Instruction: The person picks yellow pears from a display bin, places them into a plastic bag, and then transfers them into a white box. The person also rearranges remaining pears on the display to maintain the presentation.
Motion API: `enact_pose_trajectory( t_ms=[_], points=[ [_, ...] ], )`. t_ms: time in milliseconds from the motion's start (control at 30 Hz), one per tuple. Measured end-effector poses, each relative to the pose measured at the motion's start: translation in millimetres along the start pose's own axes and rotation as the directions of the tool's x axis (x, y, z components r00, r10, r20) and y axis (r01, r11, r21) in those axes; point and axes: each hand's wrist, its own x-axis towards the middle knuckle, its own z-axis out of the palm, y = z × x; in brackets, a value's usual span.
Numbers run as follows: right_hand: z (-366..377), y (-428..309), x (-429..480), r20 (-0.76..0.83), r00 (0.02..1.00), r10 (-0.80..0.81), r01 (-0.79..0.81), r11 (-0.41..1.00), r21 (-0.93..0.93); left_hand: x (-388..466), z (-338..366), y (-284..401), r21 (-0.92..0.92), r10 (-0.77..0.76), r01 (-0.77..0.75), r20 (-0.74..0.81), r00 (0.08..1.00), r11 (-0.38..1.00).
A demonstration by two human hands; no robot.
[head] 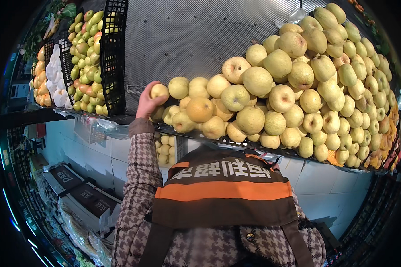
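Observation:
At the left end of a heap of round yellow pears (pixel 263 88), my left hand (pixel 147 101) has its thumb and fingers around one pear (pixel 159 90). That pear is level with the heap's front rows, beside another yellow pear (pixel 178 87). An orange-tinted round fruit (pixel 199 109) rests on the front of the heap. The heap lies on a display stand lined with dark textured matting (pixel 180 40) and rises to the right. My right hand (pixel 276 165) is almost wholly hidden behind my brown apron (pixel 220 212); only a sliver of skin shows by its edge.
A black plastic crate wall (pixel 113 60) stands left of the matting, with green and reddish pears (pixel 87 63) beyond it. Below the stand is a crate of yellow fruit (pixel 165 150). Cartons (pixel 83 193) and plastic-wrapped goods (pixel 82 230) lie on the left.

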Motion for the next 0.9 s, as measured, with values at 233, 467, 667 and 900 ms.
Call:
enact_pose_trajectory(
  t_ms=[233,467,667,900],
  points=[
    [15.9,5.3,8.7,0.012,1.0,-0.019,0.019,1.0,-0.019,13.8,-28.8,-24.3,-0.885,0.028,0.238,0.272,0.962,0.4],
    [29.3,11.4,24.6,-0.038,0.994,-0.099,0.099,0.995,-0.014,13.9,7.3,70.8,-0.729,0.106,0.199,0.35,0.931,0.655],
    [75.6,-6.7,35.8,0.0,0.996,-0.088,0.087,0.994,-0.069,10.5,174.3,252.3,-0.444,0.458,-0.233,0.51,0.728,0.865],
    [90.1,-34.7,48.0,0.052,0.995,-0.081,0.087,0.988,-0.125,25.6,408.3,395.1,0.099,0.865,-0.99,0.482,0.137,0.102]
  ],
)
